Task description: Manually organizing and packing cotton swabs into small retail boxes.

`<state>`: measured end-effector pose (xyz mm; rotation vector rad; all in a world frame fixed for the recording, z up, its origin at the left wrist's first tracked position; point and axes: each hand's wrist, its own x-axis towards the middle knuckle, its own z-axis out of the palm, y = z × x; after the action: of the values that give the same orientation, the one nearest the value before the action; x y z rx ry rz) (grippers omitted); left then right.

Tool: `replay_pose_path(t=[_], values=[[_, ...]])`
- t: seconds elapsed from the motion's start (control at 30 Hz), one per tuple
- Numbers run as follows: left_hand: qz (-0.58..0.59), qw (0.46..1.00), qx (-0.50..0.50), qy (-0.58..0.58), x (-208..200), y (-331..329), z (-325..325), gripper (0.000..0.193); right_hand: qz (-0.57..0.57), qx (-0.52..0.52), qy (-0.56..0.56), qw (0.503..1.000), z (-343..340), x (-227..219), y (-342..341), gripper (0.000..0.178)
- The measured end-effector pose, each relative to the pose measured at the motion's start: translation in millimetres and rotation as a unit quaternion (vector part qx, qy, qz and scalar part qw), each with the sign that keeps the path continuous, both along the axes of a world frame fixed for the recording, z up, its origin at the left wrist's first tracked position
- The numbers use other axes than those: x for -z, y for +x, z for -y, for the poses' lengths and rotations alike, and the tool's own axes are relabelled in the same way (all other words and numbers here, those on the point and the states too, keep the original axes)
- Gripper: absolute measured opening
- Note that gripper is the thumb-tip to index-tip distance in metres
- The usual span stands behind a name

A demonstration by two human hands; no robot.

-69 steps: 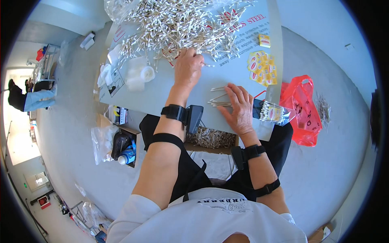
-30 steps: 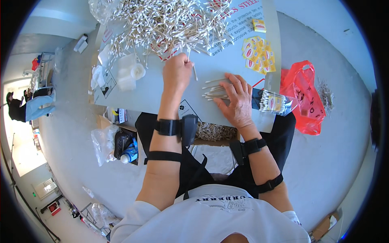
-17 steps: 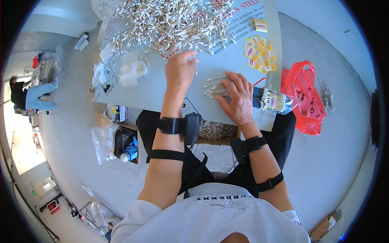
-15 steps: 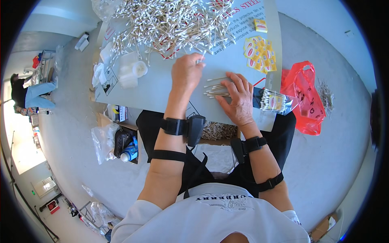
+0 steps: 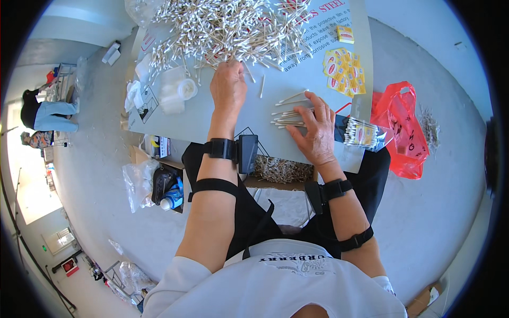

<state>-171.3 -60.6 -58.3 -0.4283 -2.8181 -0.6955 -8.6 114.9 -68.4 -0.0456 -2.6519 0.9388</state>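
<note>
A big heap of cotton swabs (image 5: 217, 26) covers the far part of the table. At its near edge is my left hand (image 5: 229, 87), its fingers curled closed; the fingertips are hidden, so what they hold cannot be seen. A loose swab (image 5: 262, 86) lies just right of that hand. My right hand (image 5: 318, 132) rests on the table with its fingers apart, thumb and fingertips beside the right ends of a small row of swabs (image 5: 288, 117). Right of this hand lies a clear packet of swabs (image 5: 360, 132) with a yellow label.
Yellow labels (image 5: 344, 71) lie spread at the table's right, with a small stack of them (image 5: 345, 34) beyond. Clear plastic rolls (image 5: 177, 91) stand left. A red plastic bag (image 5: 402, 130) hangs past the right edge. Below the table is a box of swabs (image 5: 281, 172).
My left hand has moved left and away from me to the heap's near edge, uncovering a loose swab on the table. My right hand has stayed by the small row.
</note>
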Motion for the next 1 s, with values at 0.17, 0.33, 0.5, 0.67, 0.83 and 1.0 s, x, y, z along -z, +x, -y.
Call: replay_pose_path(t=[0.17,0.33,0.5,0.67,0.83,1.0], values=[[-0.008,0.999,0.033,0.022,-2,11,-16,0.007,0.003,0.003,-0.005,1.000,0,0,-1,0.043],[0.019,0.991,0.129,-0.003,0,54,-61,0.007,-0.013,0.003,0.004,1.000,0,4,-2,0.040],[0.022,0.995,-0.078,0.050,6,34,-42,0.014,0.010,-0.022,0.035,0.999,-1,-1,-5,0.040],[0.058,0.988,-0.128,-0.063,-6,6,-27,0.019,0.015,-0.028,0.048,0.998,-1,-1,-5,0.040],[0.112,0.979,-0.128,-0.112,-12,7,-12,0.020,0.010,-0.026,0.040,0.999,-3,2,-3,0.039],[0.139,0.972,0.190,-0.014,-22,23,-31,0.009,-0.005,-0.027,0.025,0.999,-2,1,-3,0.039]])
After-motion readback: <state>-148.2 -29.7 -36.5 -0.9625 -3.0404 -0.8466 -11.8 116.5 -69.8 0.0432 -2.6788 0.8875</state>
